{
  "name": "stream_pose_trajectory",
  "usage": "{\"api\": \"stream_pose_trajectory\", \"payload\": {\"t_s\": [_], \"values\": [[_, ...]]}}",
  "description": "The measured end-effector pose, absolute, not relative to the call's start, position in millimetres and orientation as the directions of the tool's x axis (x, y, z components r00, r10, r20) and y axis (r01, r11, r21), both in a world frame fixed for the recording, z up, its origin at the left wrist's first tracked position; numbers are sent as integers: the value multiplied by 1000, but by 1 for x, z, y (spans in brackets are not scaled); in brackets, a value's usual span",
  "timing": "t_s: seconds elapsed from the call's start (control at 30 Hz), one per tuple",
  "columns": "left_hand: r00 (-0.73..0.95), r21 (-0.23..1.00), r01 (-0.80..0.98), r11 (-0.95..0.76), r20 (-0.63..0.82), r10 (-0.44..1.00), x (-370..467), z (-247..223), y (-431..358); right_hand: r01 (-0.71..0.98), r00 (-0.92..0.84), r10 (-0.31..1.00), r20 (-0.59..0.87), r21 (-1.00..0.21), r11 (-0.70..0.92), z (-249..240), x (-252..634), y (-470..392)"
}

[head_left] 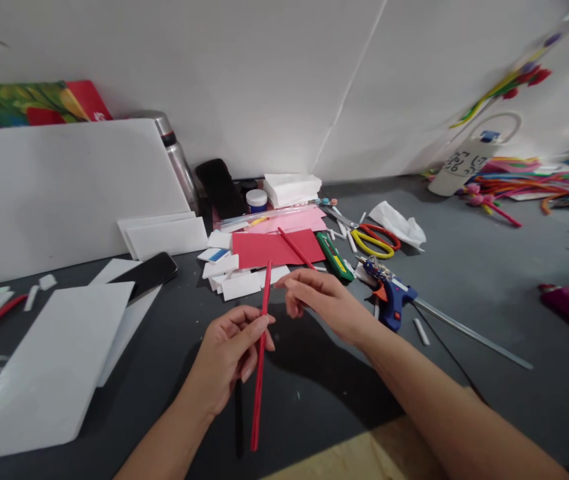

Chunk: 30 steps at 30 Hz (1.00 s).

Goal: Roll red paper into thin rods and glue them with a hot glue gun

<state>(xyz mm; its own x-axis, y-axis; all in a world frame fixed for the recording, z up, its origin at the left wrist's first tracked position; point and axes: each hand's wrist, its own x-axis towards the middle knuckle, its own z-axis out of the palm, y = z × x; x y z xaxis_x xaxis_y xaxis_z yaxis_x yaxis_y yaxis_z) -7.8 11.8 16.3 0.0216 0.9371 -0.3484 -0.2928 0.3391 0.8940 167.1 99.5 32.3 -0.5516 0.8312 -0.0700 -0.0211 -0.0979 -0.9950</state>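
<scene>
evidently, the strip [259, 387] (red, slim) looks straight, slightly tilted.

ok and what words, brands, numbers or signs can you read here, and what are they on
No text reads clearly enough to quote.
White bottle: dark lettering on its side, too blurred to read.
Colourful sheet: white letters at its red right end, too small to read.
Green cutter: yellow patch, no lettering can be made out.
Red strip in the left hand: no lettering shows.
</scene>
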Motion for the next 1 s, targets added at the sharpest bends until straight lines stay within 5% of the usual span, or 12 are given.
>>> {"api": "stream_pose_trajectory", "payload": {"t_s": [0.27,0.6,1.0], "values": [[172,890,-202,408,-378,910,-2,19,9,-222,-498,846,-190,-916,-335,24,165,99],[124,888,-232,396,-377,918,-2,19,9,-31,-610,774,-171,-970,-239,25,164,96],[91,887,-268,376,-366,926,-3,17,10,-23,-558,807,-195,-968,-250,24,167,100]]}}
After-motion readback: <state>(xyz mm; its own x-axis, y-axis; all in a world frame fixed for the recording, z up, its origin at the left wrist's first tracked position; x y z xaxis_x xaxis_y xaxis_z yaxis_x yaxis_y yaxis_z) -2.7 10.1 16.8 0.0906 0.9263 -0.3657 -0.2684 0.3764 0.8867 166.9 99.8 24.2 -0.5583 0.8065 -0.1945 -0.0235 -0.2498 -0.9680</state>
